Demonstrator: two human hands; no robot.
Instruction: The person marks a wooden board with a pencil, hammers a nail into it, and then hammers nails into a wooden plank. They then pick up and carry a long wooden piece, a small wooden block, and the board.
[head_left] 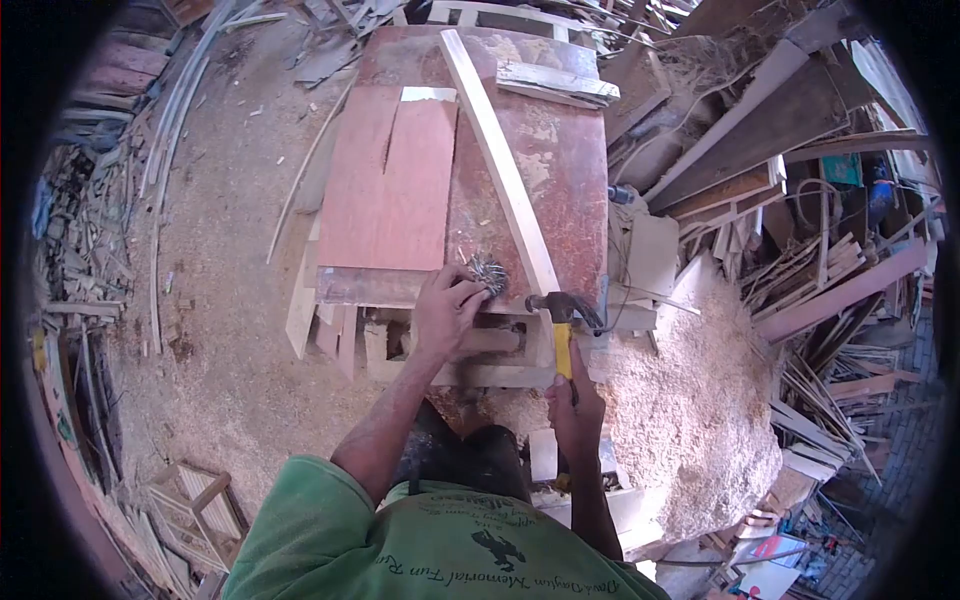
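My right hand (577, 412) is wrapped round the yellow handle of a claw hammer (563, 350). The hammer's dark head lies over the near end of a long pale wooden strip (500, 165), by the bench's front edge. My left hand (448, 308) is at the same edge, its fingertips curled together against a small heap of nails (487, 272). Whatever sits between those fingertips is too small to make out. Left of the strip, a reddish plywood sheet (390, 190) with a dark split lies flat on the worn red workbench (570, 200).
A short pale board (557, 84) rests at the bench's far right. Scrap wood (830, 270) is heaped along the right side, beside a mound of sawdust (690, 400). A wooden frame (200, 510) stands on the floor at lower left, and long thin strips (165, 180) lie farther up.
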